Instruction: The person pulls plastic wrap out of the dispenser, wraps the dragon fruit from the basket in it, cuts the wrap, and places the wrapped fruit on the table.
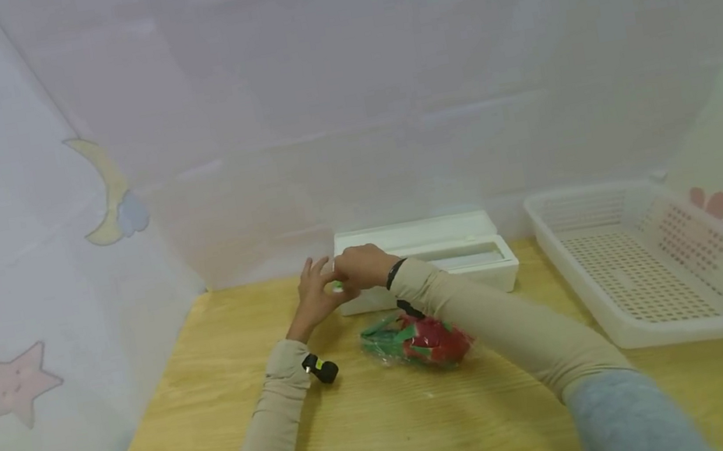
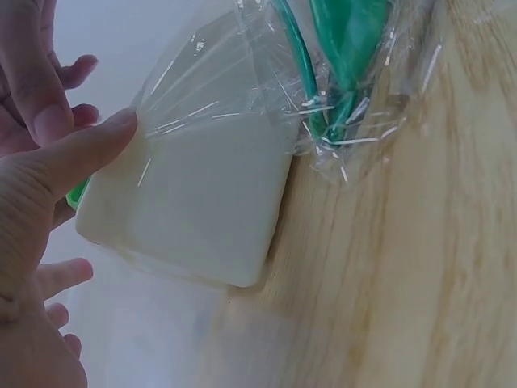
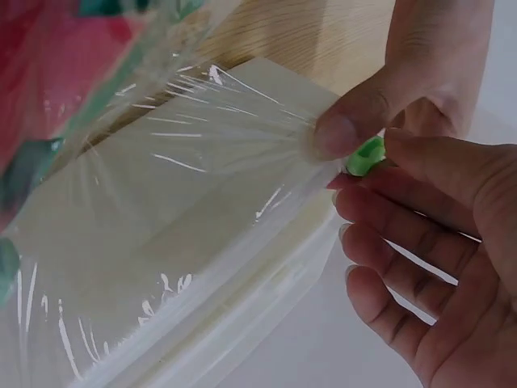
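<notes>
"What does the left hand point(image 1: 316, 299) have?"
"Clear film point(image 3: 194, 141), pinched at the thumb tip. Creases fan out from there over the white box point(image 1: 470, 283). Its other fingers reach away from the thumb."

"And the right hand point(image 1: 362, 266)?"
"Close against the left one, thumb and index finger narrowly apart beside a small green piece point(image 3: 367, 156), the lower fingers loosely bent. I can't tell whether it grips that piece or only touches it."

"Where's the box, then?"
"Right by both hands, its left end beside the fingers. The rest stretches off to the right hand's right, lid raised at the back."

"Anything nearer the person?"
"A red and green bundle point(image 1: 433, 340) in clear wrapping, on the person's side of the hands, on the wooden table point(image 1: 394, 433)."

"Further out?"
"A white basket point(image 1: 572, 279), well to the right of the right hand."
</notes>
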`<state>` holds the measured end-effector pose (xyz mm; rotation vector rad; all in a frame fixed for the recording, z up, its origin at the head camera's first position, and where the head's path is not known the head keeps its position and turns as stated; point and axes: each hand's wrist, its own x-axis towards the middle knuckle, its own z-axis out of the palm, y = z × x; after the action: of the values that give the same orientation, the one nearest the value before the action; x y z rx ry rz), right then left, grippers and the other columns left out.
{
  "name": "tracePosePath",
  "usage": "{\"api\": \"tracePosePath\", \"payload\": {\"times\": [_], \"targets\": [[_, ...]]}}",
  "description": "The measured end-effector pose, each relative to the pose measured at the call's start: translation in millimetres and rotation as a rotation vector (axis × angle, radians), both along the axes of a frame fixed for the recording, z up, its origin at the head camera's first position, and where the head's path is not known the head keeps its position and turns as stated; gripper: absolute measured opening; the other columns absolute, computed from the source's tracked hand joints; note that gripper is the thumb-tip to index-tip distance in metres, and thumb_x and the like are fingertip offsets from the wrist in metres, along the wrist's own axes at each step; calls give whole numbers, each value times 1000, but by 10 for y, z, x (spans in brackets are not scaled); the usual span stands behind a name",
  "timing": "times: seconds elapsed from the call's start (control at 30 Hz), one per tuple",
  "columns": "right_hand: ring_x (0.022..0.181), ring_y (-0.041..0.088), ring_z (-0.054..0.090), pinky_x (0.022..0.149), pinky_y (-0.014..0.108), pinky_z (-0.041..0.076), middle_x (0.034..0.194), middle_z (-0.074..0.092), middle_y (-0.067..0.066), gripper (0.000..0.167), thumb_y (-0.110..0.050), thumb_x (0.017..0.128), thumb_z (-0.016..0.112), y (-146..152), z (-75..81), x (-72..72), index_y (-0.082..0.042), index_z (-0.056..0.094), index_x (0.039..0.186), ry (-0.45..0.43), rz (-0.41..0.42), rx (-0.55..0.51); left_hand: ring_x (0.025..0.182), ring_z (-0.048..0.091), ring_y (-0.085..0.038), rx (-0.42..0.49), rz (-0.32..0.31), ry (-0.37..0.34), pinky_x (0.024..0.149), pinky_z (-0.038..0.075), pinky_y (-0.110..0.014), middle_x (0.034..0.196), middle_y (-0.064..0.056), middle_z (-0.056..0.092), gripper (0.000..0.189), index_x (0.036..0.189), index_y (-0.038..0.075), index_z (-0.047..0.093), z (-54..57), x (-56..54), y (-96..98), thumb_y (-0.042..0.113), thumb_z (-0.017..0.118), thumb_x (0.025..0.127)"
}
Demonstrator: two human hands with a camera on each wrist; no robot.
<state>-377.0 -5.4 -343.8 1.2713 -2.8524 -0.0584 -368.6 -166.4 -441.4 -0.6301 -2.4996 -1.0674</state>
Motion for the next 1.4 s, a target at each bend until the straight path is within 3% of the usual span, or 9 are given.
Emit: {"api": "tracePosePath", "payload": {"times": [0.1,0.2,0.53,0.67,0.77,1.03,1.4], "targets": [[65,13,53,57,28,40,75,64,1,13,-22,97,68,-67,-38,1,-16,77,104,5,-21,39,144,8,-57,13,9,0,107,11,-77,153,-32,33,48,125,1,68,-30,9,-40,19,83,83],[67,13,56,57,28,42,77,65,-1,18,-20,97,67,-113,-68,7,-21,76,114,36,-27,50,144,7,-58,37,-11,-6,108,11,-77,153,-33,30,54,131,1,64,-76,5,-75,18,83,83],[77,16,67,67,32,56,88,73,2,12,-23,97,69,-186,-132,-15,-17,78,103,77,-19,32,147,3,-53,114,-50,-52,112,10,-72,158,-26,28,61,138,2,58,-115,-14,-115,16,82,84],[82,18,68,70,32,58,92,74,4,13,-21,97,68,-169,-127,21,-14,77,102,65,-13,35,149,1,-49,105,-39,-113,114,12,-70,161,-22,24,75,150,4,44,-125,-8,-105,18,81,86],[86,19,68,73,33,58,95,74,4,14,-23,96,70,-162,-117,38,-15,77,106,77,6,52,149,2,-48,111,-29,-106,114,13,-69,161,-22,25,84,153,1,36,-120,-10,-94,16,82,85],[98,24,65,80,39,58,107,74,1,30,-33,91,75,-170,-138,94,-17,75,116,204,44,73,148,6,-50,105,-20,-51,114,13,-69,158,-24,30,85,152,0,36,-87,-6,-91,14,83,83],[94,22,66,75,34,58,101,74,2,33,-39,90,74,-134,-210,96,-18,74,117,356,77,118,148,8,-46,96,-32,-48,112,18,-69,157,-28,27,86,151,-6,34,-115,-57,-99,13,83,83]]}}
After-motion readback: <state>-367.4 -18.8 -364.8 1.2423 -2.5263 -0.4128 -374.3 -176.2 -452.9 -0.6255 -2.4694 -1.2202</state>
